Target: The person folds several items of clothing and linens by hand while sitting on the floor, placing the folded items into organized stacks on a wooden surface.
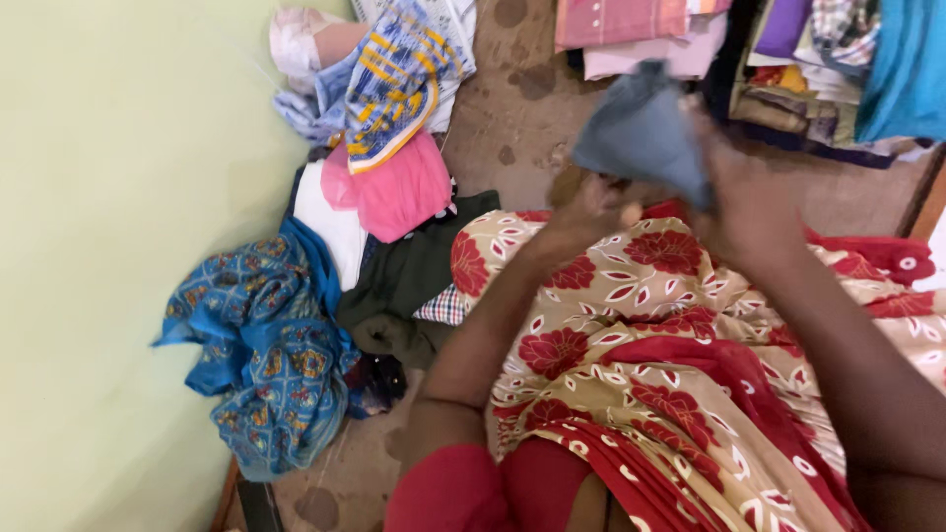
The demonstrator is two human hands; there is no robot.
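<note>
A small grey-blue cloth was held raised above the lap, over the red-flowered cream garment worn by the person. The right hand was closed on the cloth's right edge, fingers wrapped over the fabric. The left hand was placed just under the cloth's lower left edge, its fingers curled; whether it gripped the cloth could not be told, the frame being blurred there. The cloth was seen bunched into a rough triangle, its longer side running from upper left down to lower right, nearer the right hand. Left of the flowered garment, a pink cloth, a blue patterned cloth and a blue-and-yellow striped cloth were heaped by the pale green wall. Beyond the grey-blue cloth, folded clothes were stacked. No packages, labels or signs were visible.
</note>
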